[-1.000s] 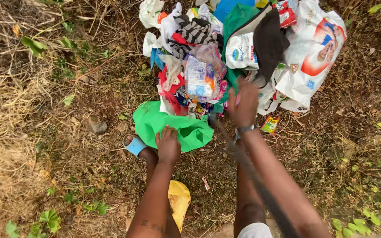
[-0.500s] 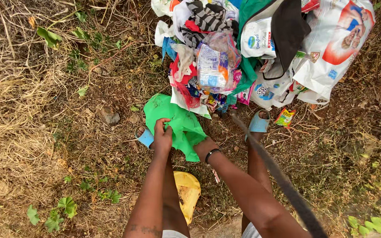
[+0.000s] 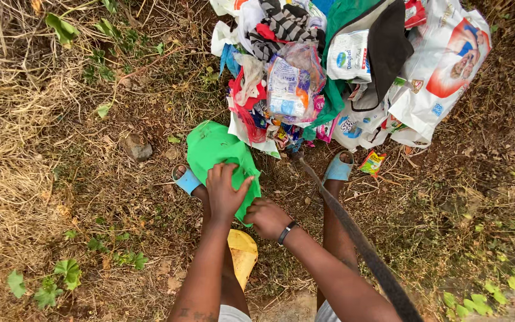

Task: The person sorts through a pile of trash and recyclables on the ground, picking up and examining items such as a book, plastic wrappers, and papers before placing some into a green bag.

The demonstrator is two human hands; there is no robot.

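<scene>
Both hands, left hand (image 3: 225, 194) and right hand (image 3: 267, 218), pinch a crumpled green plastic bag (image 3: 217, 149) near the far, top-cropped heap of printed white packages (image 3: 442, 71).

Blue sandals (image 3: 338, 169), blk wristband (image 3: 287, 232), maybe watch.

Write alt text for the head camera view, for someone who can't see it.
Both hands, left hand and right hand, grip a green plastic bag on dry grassy ground. Beyond it lies a heap of plastic wrappers and bags; blue sandals show beneath.
</scene>
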